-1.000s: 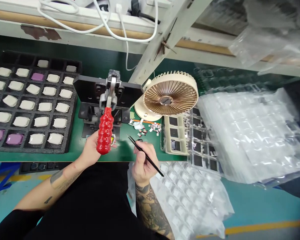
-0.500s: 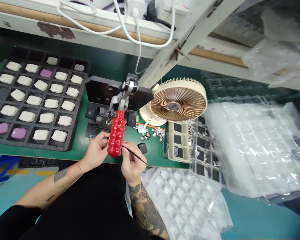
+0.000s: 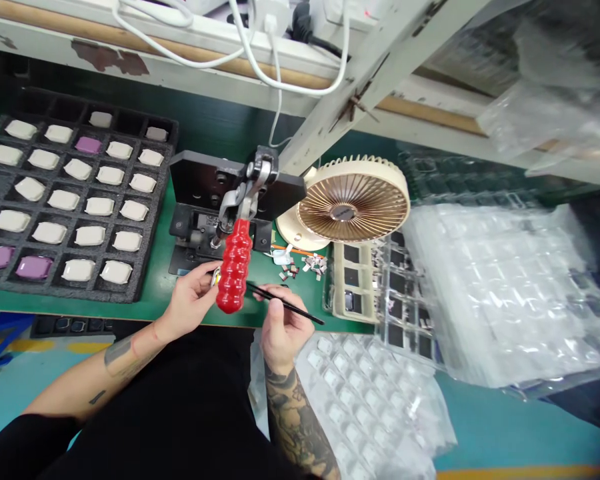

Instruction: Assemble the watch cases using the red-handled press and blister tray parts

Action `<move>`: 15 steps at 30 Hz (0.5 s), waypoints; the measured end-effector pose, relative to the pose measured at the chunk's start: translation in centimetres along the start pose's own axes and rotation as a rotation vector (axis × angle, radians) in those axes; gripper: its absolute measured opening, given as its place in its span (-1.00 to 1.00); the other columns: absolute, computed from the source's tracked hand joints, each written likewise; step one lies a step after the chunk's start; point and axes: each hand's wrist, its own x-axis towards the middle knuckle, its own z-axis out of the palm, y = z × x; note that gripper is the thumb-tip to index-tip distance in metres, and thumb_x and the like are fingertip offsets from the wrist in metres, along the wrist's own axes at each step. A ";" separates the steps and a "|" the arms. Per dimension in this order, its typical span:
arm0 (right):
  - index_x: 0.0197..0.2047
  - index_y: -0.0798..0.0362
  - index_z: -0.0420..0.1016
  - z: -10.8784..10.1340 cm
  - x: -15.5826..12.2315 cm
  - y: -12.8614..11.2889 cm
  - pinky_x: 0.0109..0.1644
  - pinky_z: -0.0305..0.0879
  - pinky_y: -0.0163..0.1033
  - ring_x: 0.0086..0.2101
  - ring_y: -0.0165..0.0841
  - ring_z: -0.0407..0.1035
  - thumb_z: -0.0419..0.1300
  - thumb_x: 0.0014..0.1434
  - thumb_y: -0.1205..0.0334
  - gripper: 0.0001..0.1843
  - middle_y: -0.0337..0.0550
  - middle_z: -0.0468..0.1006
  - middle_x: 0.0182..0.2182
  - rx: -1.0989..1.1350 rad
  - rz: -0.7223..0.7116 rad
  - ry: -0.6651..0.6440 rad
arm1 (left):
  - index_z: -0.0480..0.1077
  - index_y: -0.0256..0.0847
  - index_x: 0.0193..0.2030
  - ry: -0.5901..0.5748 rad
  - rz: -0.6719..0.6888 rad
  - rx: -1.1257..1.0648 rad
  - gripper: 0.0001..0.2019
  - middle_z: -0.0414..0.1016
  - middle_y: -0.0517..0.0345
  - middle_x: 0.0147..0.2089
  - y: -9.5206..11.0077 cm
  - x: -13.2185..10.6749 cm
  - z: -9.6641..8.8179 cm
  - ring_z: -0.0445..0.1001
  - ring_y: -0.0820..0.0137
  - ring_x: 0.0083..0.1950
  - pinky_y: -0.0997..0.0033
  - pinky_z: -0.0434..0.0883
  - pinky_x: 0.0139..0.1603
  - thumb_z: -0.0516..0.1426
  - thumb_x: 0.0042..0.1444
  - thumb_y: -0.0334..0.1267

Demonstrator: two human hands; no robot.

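Observation:
My left hand is closed around a small part with a yellow edge, mostly hidden behind the red lever handle of a black press fixture. My right hand pinches thin black tweezers, their tip pointing left toward the part in my left hand. Both hands hover over the front edge of the green bench. Small white and red scraps lie just behind my right hand.
A black foam tray with several white and purple parts sits at the left. A beige desk fan stands behind a beige tray. Clear blister trays pile up at the right and below. Cables hang from the shelf.
My right hand has swung the tweezers so the tip points toward the part in my left hand, after first nearing it. A small dark piece on the bench by my right hand is no longer visible.

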 end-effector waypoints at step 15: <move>-0.40 0.09 0.46 -13.6 9.8 -10.4 -0.32 0.38 -0.26 -0.52 -0.44 0.37 0.39 0.28 0.01 -0.63 -0.24 0.42 -0.59 -0.101 -0.083 -0.064 | 0.38 -0.29 0.48 -0.006 0.047 0.208 -0.42 0.72 -0.14 0.06 0.2 -0.7 0.3 0.77 0.17 0.00 0.21 0.72 0.06 0.28 0.46 -0.02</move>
